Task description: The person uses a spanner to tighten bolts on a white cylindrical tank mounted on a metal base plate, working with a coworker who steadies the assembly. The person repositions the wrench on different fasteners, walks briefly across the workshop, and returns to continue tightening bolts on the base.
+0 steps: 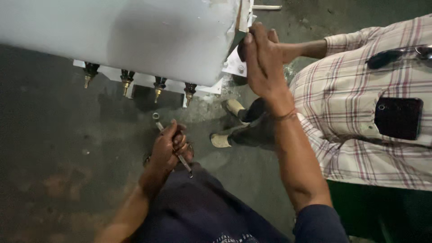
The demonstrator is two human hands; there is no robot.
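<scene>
L hand, at 6 o'clock of frame centre: fingers closed round a slim steel combination spanner, ring end pointing to 11 o'clock, w/ the shaft crossing the palm. R hand, at 1 o'clock: fingers curled over the corner edge of the large pale grey metal tank, gripping it. Four brass-tipped dark terminal studs project from tank's lower flange, just above the spanner. Co-worker in checked shirt stands at 3 o'clock, hand also on the corner. Step in hand: steadying tank, spanner not on any stud. Fitting it would need the ring end lifted to a stud.
</scene>
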